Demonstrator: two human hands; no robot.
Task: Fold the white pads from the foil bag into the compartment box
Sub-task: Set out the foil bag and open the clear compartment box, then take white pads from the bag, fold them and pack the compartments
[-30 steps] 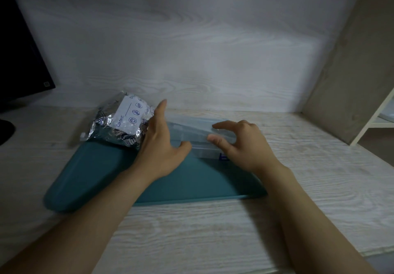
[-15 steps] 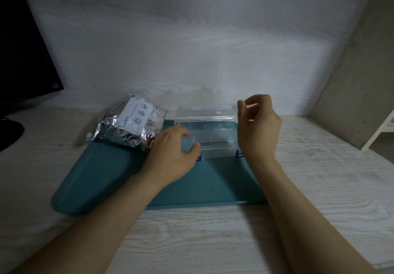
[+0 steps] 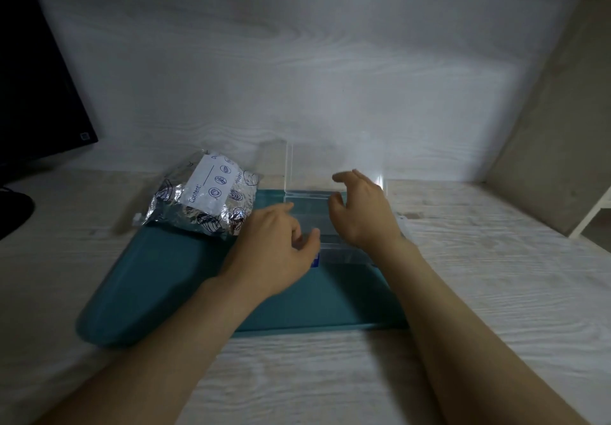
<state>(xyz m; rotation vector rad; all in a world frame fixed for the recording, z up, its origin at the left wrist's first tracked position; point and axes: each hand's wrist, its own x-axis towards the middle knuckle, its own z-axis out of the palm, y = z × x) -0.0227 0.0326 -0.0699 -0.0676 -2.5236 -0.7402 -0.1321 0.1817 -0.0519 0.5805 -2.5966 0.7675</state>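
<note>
A clear plastic compartment box [image 3: 344, 253] sits on the back right part of a teal mat [image 3: 158, 279]. Its transparent lid [image 3: 330, 166] stands upright at the back. To the left of the box a crumpled foil bag [image 3: 205, 199] with a white label lies on the mat's far edge. My left hand [image 3: 274, 246] holds the box's left front corner, thumb toward the front wall. Over the open box hovers my right hand [image 3: 363, 213], its fingers loosely curled and holding nothing. No white pads are visible.
The mat lies on a pale wood-grain desk [image 3: 496, 275] against a white back panel. A dark monitor [image 3: 33, 77] stands at the far left. A beige side wall and a white shelf frame [image 3: 591, 213] close off the right.
The box lid went from closed, through half raised, to standing upright. My right hand let go of it and dropped over the box. My left hand stayed at the box's left side.
</note>
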